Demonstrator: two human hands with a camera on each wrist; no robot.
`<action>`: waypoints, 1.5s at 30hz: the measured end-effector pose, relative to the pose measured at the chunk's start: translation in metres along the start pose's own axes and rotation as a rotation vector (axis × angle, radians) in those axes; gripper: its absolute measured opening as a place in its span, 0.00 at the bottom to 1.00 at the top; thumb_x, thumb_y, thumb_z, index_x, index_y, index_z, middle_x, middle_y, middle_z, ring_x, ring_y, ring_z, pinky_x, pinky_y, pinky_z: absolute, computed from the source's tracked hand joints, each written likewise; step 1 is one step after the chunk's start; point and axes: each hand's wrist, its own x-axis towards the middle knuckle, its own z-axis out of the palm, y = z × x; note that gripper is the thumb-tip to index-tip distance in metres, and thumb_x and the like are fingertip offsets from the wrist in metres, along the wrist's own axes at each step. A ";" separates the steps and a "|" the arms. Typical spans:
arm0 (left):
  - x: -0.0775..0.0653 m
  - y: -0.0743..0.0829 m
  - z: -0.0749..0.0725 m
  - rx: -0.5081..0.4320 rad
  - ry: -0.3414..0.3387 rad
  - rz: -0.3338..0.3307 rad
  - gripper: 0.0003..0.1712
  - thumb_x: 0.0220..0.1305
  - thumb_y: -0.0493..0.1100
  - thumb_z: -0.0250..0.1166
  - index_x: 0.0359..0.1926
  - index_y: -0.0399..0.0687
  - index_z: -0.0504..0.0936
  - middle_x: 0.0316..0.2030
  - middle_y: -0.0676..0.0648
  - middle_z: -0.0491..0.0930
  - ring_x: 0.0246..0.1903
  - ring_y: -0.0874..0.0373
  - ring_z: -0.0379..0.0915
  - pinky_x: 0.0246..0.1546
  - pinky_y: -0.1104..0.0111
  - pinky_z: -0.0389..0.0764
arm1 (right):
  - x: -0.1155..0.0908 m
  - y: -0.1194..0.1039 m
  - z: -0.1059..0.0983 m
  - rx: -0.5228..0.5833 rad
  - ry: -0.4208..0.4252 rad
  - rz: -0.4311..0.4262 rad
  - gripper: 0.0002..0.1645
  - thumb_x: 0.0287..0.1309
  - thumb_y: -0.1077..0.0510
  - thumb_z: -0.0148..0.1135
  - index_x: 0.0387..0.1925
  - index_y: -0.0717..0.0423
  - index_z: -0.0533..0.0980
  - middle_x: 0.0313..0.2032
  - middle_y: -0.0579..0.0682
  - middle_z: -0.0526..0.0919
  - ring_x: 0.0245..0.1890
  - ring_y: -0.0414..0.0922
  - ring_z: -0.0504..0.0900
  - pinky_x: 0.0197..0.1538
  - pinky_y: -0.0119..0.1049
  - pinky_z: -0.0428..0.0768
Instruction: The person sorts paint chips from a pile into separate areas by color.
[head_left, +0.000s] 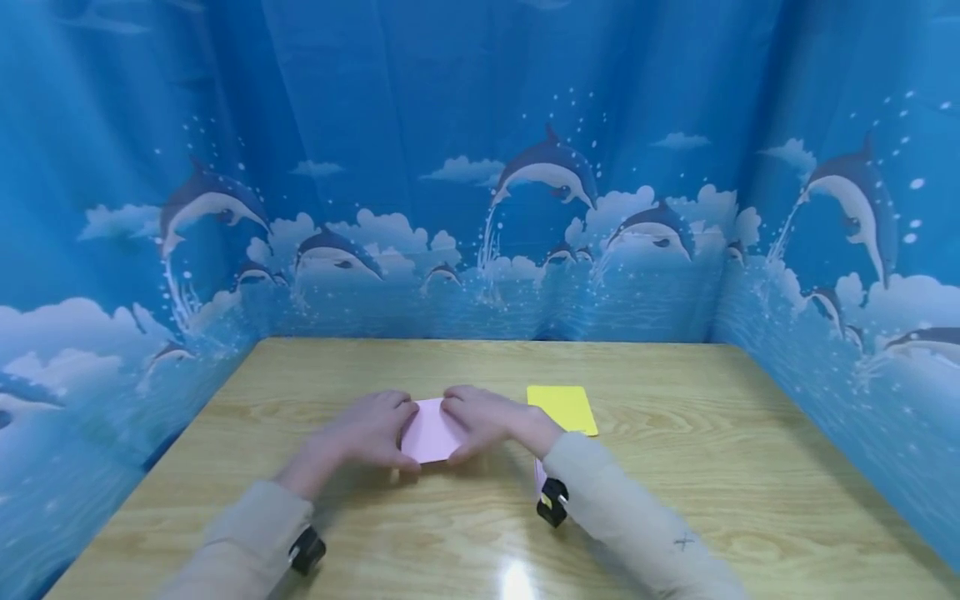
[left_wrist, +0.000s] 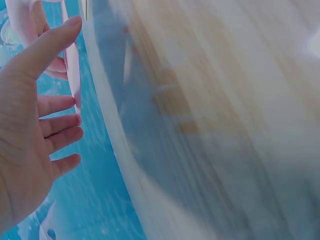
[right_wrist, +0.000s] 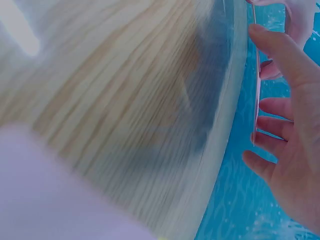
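Note:
Held between both hands over the table is a pink piece of paper (head_left: 432,433), its flat face showing in the head view. My left hand (head_left: 377,432) grips its left side, thumb at the near edge and fingers toward the far edge. On the other side, my right hand (head_left: 483,422) grips it the same way. Each wrist view shows the paper edge-on as a thin strip: pink paper (left_wrist: 73,75) by the left thumb and fingertips, and pink paper (right_wrist: 257,92) by the right ones.
A yellow square sheet (head_left: 562,407) lies right of the hands on the wooden table (head_left: 675,467). Partly hidden under the right forearm is a pale pink sheet (head_left: 539,477), large and blurred in the right wrist view. A blue dolphin-print curtain (head_left: 420,125) surrounds the table's back and sides.

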 end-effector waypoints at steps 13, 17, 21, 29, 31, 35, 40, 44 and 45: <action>0.033 0.038 0.000 0.050 0.014 0.124 0.46 0.41 0.72 0.67 0.51 0.42 0.75 0.50 0.44 0.73 0.52 0.50 0.67 0.57 0.55 0.67 | -0.052 0.025 0.004 0.097 -0.015 0.078 0.51 0.46 0.37 0.67 0.64 0.63 0.63 0.65 0.64 0.59 0.66 0.54 0.58 0.66 0.43 0.62; 0.040 0.048 0.000 0.061 0.002 0.137 0.46 0.41 0.73 0.66 0.51 0.43 0.74 0.51 0.44 0.72 0.53 0.50 0.67 0.58 0.55 0.66 | -0.065 0.029 0.003 0.086 -0.003 0.099 0.50 0.45 0.37 0.67 0.64 0.62 0.64 0.65 0.63 0.60 0.65 0.55 0.60 0.65 0.44 0.63; 0.047 0.058 0.001 0.069 -0.009 0.156 0.45 0.42 0.74 0.65 0.50 0.44 0.75 0.51 0.45 0.72 0.53 0.51 0.66 0.57 0.55 0.66 | -0.078 0.033 0.002 0.076 0.003 0.125 0.50 0.45 0.35 0.67 0.63 0.61 0.64 0.65 0.62 0.61 0.65 0.55 0.60 0.65 0.46 0.62; 0.060 0.082 -0.001 0.120 -0.023 0.200 0.44 0.43 0.74 0.64 0.49 0.45 0.75 0.49 0.46 0.74 0.51 0.53 0.68 0.55 0.57 0.69 | -0.105 0.042 0.004 0.088 0.022 0.158 0.49 0.44 0.35 0.66 0.62 0.58 0.65 0.64 0.61 0.63 0.65 0.57 0.60 0.64 0.50 0.62; 0.063 0.087 -0.001 0.135 -0.035 0.204 0.45 0.43 0.75 0.63 0.50 0.44 0.75 0.50 0.47 0.74 0.52 0.53 0.68 0.55 0.58 0.69 | -0.111 0.044 0.005 0.081 0.031 0.157 0.48 0.43 0.35 0.66 0.61 0.58 0.66 0.63 0.61 0.64 0.64 0.57 0.62 0.63 0.51 0.64; 0.070 0.098 0.002 0.153 -0.057 0.215 0.46 0.44 0.76 0.61 0.52 0.45 0.75 0.51 0.47 0.74 0.52 0.54 0.67 0.55 0.59 0.69 | -0.122 0.049 0.007 0.068 0.038 0.157 0.47 0.43 0.37 0.67 0.61 0.59 0.67 0.62 0.61 0.65 0.62 0.57 0.64 0.62 0.52 0.65; 0.076 0.111 0.005 0.166 -0.074 0.240 0.49 0.44 0.77 0.59 0.55 0.45 0.74 0.52 0.47 0.73 0.52 0.55 0.67 0.57 0.59 0.68 | -0.137 0.052 0.011 0.060 0.040 0.170 0.47 0.43 0.38 0.67 0.60 0.61 0.67 0.61 0.62 0.66 0.60 0.58 0.65 0.60 0.53 0.67; 0.080 0.120 0.010 0.181 -0.077 0.250 0.51 0.44 0.79 0.57 0.58 0.45 0.73 0.52 0.48 0.73 0.52 0.56 0.67 0.56 0.60 0.68 | -0.150 0.053 0.011 0.071 0.024 0.180 0.47 0.44 0.38 0.66 0.61 0.62 0.67 0.61 0.62 0.66 0.60 0.58 0.65 0.61 0.52 0.67; 0.081 0.122 0.011 0.185 -0.079 0.250 0.52 0.44 0.80 0.56 0.58 0.46 0.72 0.52 0.49 0.73 0.52 0.56 0.66 0.56 0.60 0.68 | -0.152 0.053 0.011 0.076 0.021 0.183 0.48 0.44 0.38 0.66 0.61 0.62 0.67 0.61 0.63 0.66 0.61 0.58 0.65 0.61 0.52 0.66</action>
